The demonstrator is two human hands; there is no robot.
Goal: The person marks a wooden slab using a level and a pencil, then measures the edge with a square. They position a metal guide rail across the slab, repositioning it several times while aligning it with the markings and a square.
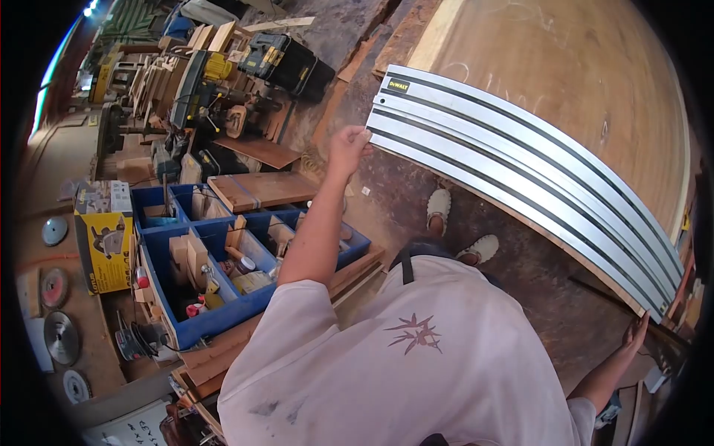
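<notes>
A long silver guide rail (513, 167) with dark strips and a yellow DeWALT label lies along the near edge of a large wooden slab (550, 67). The wide lens makes the rail look bowed. My left hand (348, 151) is closed on the corner of its left end, thumb and fingers pinching the edge. At the opposite end, my right hand (634, 336) grips the near corner from below, its fingers partly hidden by the rail. Both arms are spread wide.
A blue divided box (253, 297) with wood pieces, bottles and small tools stands at left. Beside it are a yellow boxed power tool (104, 245) and several saw blades (61, 338). Black toolboxes (279, 63) and stacked timber (160, 89) sit farther back. My shoes (439, 208) are on the stained floor.
</notes>
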